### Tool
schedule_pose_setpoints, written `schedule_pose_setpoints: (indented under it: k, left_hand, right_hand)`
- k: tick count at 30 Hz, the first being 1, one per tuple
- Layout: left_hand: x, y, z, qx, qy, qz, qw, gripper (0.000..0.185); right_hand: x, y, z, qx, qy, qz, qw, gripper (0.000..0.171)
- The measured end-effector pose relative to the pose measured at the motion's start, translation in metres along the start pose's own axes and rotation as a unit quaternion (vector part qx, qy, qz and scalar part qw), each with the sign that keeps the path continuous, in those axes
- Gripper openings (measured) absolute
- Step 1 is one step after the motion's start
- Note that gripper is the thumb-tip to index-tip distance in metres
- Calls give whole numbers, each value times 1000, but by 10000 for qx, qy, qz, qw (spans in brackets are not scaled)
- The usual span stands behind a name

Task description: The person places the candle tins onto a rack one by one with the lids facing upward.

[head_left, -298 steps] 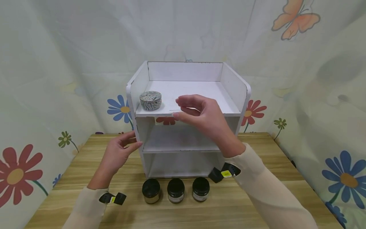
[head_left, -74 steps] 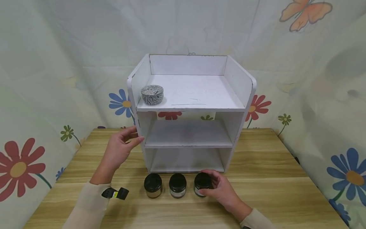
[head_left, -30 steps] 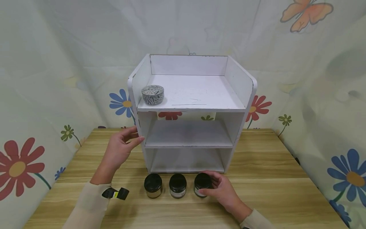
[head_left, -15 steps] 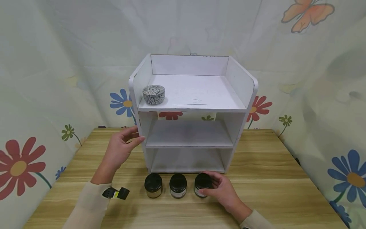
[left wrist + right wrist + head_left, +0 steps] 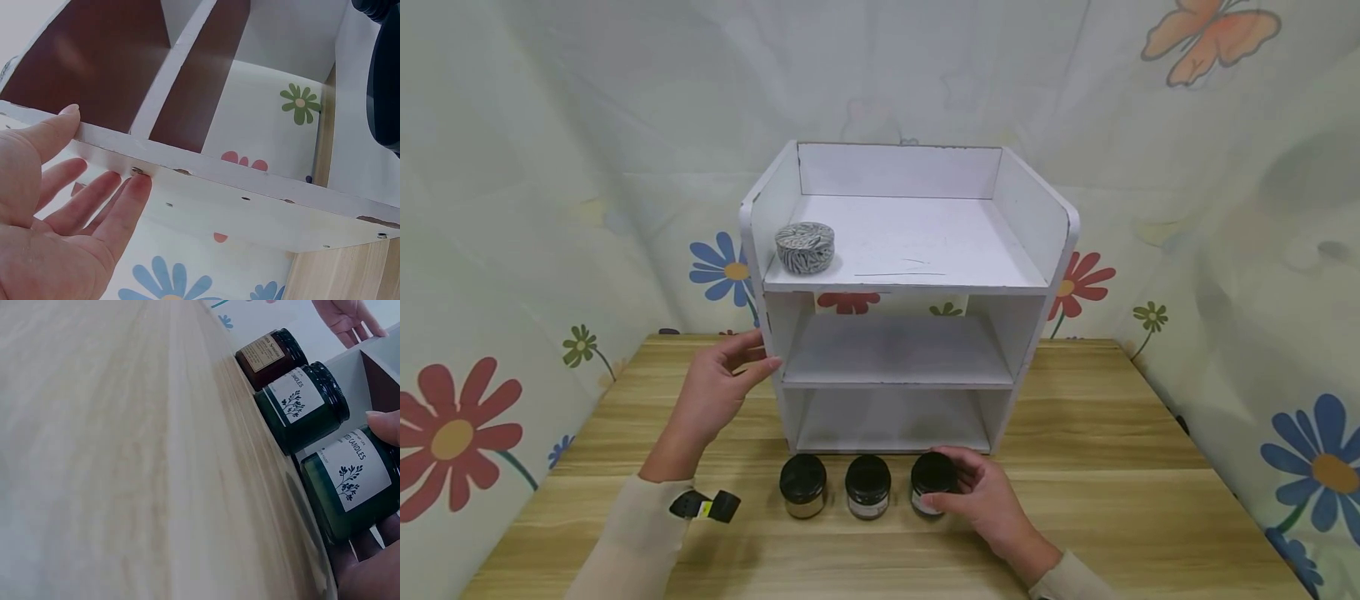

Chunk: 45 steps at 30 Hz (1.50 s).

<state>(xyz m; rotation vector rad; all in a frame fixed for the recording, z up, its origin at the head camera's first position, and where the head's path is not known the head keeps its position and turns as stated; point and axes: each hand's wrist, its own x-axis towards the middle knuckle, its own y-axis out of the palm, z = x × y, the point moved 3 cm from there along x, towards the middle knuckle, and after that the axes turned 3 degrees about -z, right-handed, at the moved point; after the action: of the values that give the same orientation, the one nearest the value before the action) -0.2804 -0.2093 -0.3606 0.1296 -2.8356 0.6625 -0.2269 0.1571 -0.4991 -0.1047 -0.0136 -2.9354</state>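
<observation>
Shelf unit [image 5: 1033, 225] with patterned tin [image 5: 805, 247] on top tier, right hand [image 5: 981, 500] gripping candle jar [image 5: 929, 482]

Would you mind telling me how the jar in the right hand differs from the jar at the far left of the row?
The right jar is green glass with a white plant-print label; the left jar is brown with a tan label. The right hand grips the right jar; the left jar stands untouched. Both have black lids and stand upright on the table.

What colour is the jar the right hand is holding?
Dark green glass jar, white leaf-print label, black lid; clearest in the right wrist view.
</observation>
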Motion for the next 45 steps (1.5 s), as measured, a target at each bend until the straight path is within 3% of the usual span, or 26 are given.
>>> schedule_pose_setpoints:
  k: [7,22,45]
  left_hand:
    - [0,1,-1,38,33,16,10000,62]
    - [1,0,0,41,-5,31,10000,63]
    - [1,0,0,70,19,18,10000,64]
  right_hand:
    - [0,1,4,112,-198,100,9997,71]
    - [-1,1,10,17,-162,-148,9998,69]
    - [-2,-4,16,213,-242,-167,9993,71]
